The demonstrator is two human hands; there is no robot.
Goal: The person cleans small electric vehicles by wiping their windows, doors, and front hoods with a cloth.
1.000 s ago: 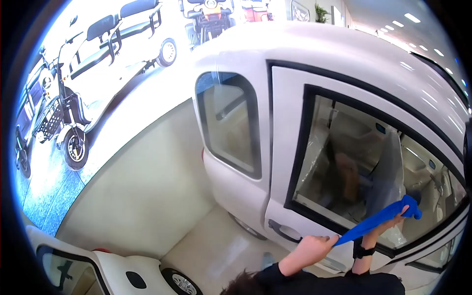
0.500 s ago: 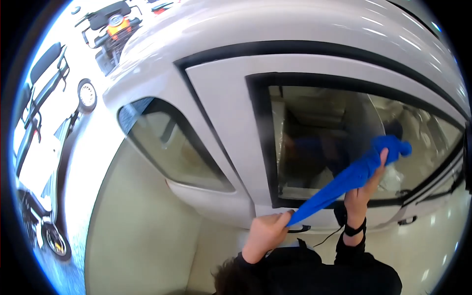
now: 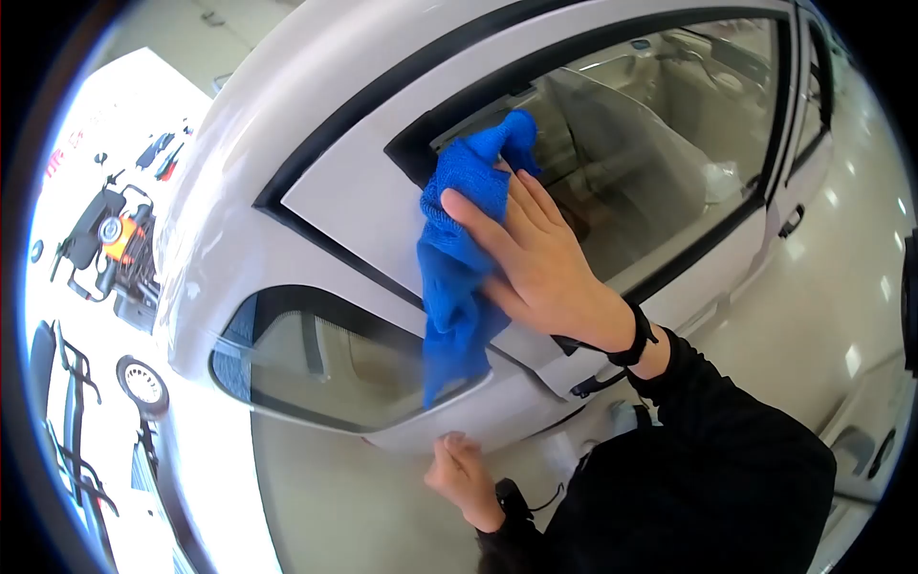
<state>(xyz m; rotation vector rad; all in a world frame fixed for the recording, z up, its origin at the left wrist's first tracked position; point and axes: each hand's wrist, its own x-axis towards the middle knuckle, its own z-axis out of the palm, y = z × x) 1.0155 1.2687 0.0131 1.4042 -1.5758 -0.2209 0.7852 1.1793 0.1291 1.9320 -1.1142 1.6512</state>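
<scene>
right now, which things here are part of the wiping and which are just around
In use:
- bright blue fabric cloth
- right hand, on the cloth
- glossy off-white car

Just around:
- crumpled clear plastic behind the window
- black-and-orange vehicle, far left

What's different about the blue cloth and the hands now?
The left hand let go of the blue cloth. The right hand moved it across the big door window, toward the small back window. The right hand still has it, and the black wristband stayed on.
</scene>
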